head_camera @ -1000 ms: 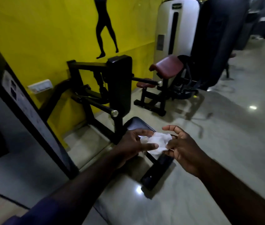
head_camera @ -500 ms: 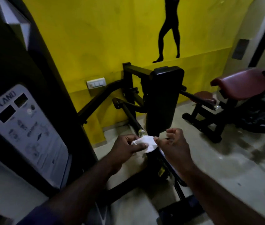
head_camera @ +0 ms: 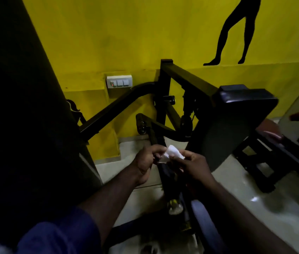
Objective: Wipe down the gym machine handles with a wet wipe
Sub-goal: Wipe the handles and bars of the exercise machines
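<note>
Two hands, one item: my left hand (head_camera: pixel 146 162) and right hand (head_camera: pixel 192 165) both pinch the crumpled white wet wipe (head_camera: pixel 173 154) at the near end of the black tubular machine handle (head_camera: pixel 154 134). Step: readying the wipe. Next, likely: wrap bar, rub.

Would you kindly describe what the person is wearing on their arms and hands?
The left hand and the right hand are bare, with no gloves, rings or watch visible. The left forearm is uncovered up to a dark blue sleeve near the elbow. The right forearm is bare as far as the frame shows.
</note>
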Available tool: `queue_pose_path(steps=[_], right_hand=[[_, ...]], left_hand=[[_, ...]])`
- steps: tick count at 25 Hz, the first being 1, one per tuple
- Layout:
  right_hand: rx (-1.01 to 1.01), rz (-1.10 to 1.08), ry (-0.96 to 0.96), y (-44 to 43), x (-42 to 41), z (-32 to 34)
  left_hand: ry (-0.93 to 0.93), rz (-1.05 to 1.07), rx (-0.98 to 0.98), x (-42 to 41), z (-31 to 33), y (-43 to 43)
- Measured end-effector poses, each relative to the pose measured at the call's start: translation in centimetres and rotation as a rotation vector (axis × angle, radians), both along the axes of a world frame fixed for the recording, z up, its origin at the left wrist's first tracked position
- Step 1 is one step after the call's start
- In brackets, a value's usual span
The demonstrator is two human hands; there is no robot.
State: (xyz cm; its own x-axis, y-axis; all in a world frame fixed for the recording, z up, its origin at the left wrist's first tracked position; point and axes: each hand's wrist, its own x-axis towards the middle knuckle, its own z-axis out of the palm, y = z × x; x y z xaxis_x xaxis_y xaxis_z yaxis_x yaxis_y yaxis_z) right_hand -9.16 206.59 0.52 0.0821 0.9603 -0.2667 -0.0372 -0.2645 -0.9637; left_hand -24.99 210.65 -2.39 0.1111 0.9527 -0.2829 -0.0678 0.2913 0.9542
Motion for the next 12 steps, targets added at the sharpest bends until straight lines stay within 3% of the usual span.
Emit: queue_pose_path(steps=[3,7,9,12], right_hand=[[-0.004,-0.062,-0.165,9.6,0.0,-1.9],[0.162,0.028,-0.622,19.6,-0.7,-4.4],[0.244,0.108,-0.686,22.7,-2.1,-5.8],[0.247,0.300,-0.707,25.8,-4.6,-8.6]], left_hand=[[0.157,-0.032,0.066,-2.6,-1.1,9.7],[0.501,0.047,0.218,-7.0,-3.7,22.2],[0.695,-0.097,0.330,-7.9,-6.1,26.4],[0.804,-0.321,0.401,-7.6,-9.2,29.8]])
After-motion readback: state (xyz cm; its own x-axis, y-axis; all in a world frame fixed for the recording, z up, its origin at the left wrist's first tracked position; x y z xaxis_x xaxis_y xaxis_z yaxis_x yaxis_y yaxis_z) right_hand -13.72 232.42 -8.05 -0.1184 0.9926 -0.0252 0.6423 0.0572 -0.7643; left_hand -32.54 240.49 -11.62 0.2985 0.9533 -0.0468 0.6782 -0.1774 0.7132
